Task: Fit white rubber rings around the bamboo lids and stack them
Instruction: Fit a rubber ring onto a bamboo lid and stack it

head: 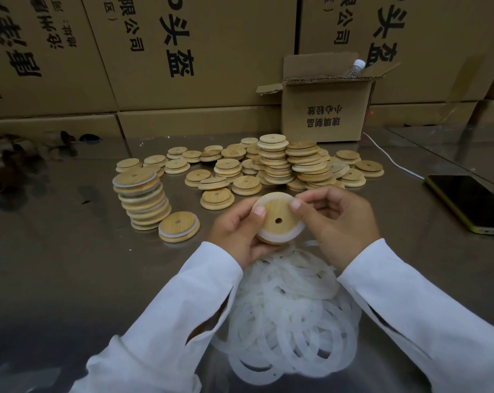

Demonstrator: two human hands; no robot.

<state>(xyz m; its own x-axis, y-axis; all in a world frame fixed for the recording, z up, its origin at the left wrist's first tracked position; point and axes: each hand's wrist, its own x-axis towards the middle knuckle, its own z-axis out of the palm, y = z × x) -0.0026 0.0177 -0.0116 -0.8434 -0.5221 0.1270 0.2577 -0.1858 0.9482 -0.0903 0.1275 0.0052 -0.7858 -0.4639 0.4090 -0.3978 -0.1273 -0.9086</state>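
Both hands hold one round bamboo lid (pixel 278 215) with a centre hole, above the table. A white rubber ring (pixel 274 236) runs around its rim. My left hand (pixel 235 229) grips the lid's left side, thumb on top. My right hand (pixel 335 219) pinches its upper right edge. A heap of loose white rings (pixel 291 313) lies under my wrists. A leaning stack of ringed lids (pixel 142 199) stands at the left, with a single ringed lid (pixel 179 226) beside it. Bare bamboo lids (pixel 268 165) lie piled and stacked behind.
The steel table (pixel 55 265) carries a phone (pixel 469 202) at the right with a white cable (pixel 393 163). A small open cardboard box (pixel 328 112) holding a plastic bottle (pixel 354 68) stands at the back. Large cartons (pixel 183 52) wall off the far edge.
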